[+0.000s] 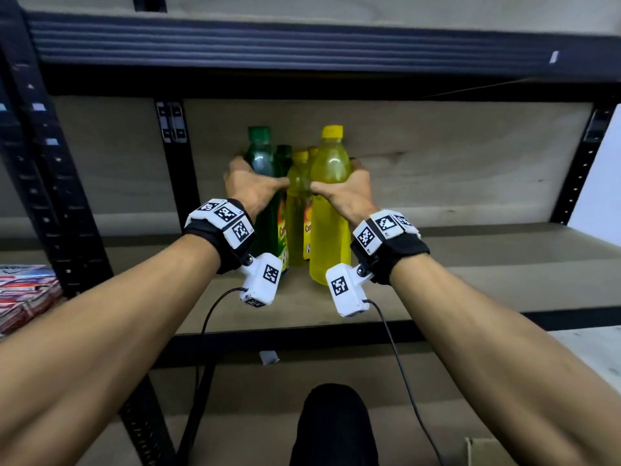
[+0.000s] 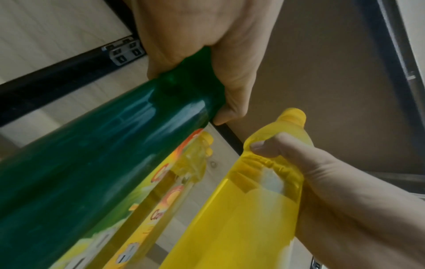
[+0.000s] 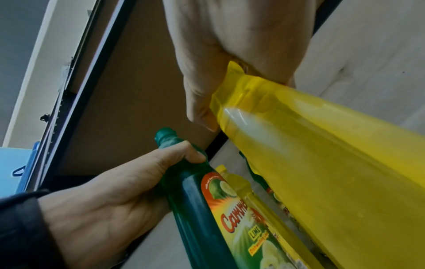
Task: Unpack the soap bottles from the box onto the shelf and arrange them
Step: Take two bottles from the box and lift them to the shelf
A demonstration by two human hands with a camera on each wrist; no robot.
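Observation:
A green soap bottle (image 1: 265, 210) stands upright on the wooden shelf (image 1: 487, 284), and my left hand (image 1: 250, 185) grips its upper body just below the neck. Beside it on the right, my right hand (image 1: 346, 193) grips a yellow soap bottle (image 1: 329, 210) the same way. Between and behind them stand another yellow bottle (image 1: 297, 203) and a second green one (image 1: 284, 156). The left wrist view shows the green bottle (image 2: 103, 163) in my left hand (image 2: 197, 45). In the right wrist view my right hand (image 3: 230, 51) holds the yellow bottle (image 3: 322, 163).
The upper shelf's dark beam (image 1: 302, 45) hangs low over the bottle caps. Black uprights (image 1: 174, 146) stand at left and right. Stacked packets (image 1: 23, 294) lie at the far left. A cardboard box corner (image 1: 487, 452) shows at bottom right, with my knee (image 1: 332, 425) below.

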